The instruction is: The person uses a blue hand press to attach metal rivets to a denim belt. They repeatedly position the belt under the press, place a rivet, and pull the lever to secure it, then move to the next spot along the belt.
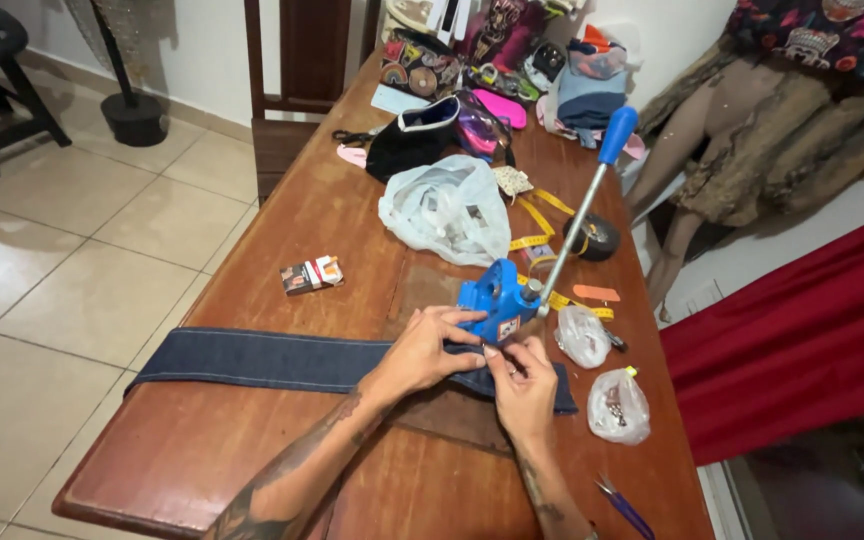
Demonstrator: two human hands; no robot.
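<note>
Denim strip is laid across the desk, one end fed under the blue hand press. It is pinned flat by the left hand; the right hand pinches something small at the die (too small to identify), lever raised.

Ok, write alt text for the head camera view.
Two hands, left hand and right hand, work at the base of a blue hand press over a dark denim strip on a wooden table. Plastic bags and a yellow tape measure lie beyond.
</note>
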